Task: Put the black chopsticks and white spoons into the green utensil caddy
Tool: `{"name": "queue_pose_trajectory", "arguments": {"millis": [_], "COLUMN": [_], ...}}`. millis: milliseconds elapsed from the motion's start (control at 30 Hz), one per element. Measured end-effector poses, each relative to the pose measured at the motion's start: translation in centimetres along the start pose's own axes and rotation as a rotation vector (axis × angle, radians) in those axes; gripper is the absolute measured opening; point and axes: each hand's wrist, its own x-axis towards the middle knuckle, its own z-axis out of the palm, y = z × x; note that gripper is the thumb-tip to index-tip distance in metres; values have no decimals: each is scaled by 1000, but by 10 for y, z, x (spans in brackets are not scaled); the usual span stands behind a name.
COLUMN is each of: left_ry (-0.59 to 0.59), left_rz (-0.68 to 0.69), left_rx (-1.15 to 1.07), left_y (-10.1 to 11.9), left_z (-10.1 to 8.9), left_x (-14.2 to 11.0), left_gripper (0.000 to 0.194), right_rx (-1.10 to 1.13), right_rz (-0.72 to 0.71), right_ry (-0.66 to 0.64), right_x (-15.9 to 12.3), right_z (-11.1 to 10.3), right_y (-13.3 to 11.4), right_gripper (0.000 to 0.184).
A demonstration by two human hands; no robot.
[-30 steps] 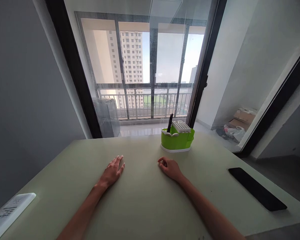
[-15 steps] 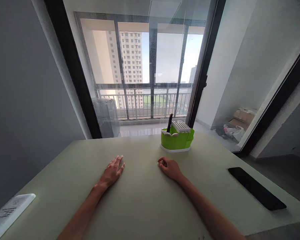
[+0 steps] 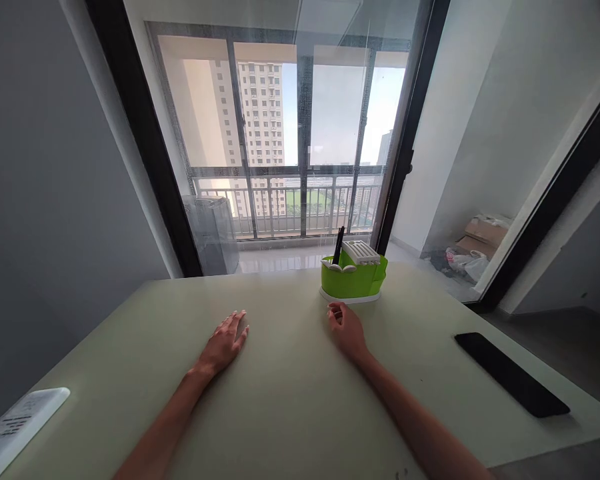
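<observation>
My left hand point(image 3: 225, 343) lies flat on the pale green tabletop, fingers stretched out and a little spread, holding nothing. Just in front of the green utensil holder point(image 3: 353, 281) is my right hand point(image 3: 349, 331), its fingers loosely curled and apart, with nothing visible in them. A narrow strip of tabletop separates its fingertips from the holder's white base. Black chopsticks point(image 3: 339, 247) stand upright in the holder's left part, beside the white spoons point(image 3: 343, 269). A white slotted lid point(image 3: 361, 252) covers the part to their right.
A black flat mat point(image 3: 513, 375) lies at the table's right. At the left edge is a white slotted plastic piece point(image 3: 20, 420), partly cut off by the frame. Beyond the table point(image 3: 275, 413) stands a glass door, with cardboard boxes point(image 3: 485, 237) and bags on the floor behind it.
My right hand has moved forward and slightly right, closer to the utensil holder, and its fingers have loosened a little. The left hand stays where it was.
</observation>
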Motion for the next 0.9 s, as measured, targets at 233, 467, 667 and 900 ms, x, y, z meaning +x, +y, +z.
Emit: {"name": "queue_pose_trajectory", "arguments": {"millis": [233,467,667,900], "left_ry": [-12,13,21,25], "left_rz": [-12,-1,-10,-27], "left_rx": [4,-7,-16,1], "left_y": [2,2,3,3], "left_z": [-1,-1,-2,0], "left_x": [-1,0,-1,-1], "left_gripper": [63,61,60,60], "right_rx": [23,-8,-27,-37], "right_rz": [78,20,10,-23], "right_ry": [368,405,373,350], "right_x": [17,33,39,41], "right_z": [-3,-31,-33,-31], "right_y": [27,49,63,70], "right_gripper": [67,86,83,87]}}
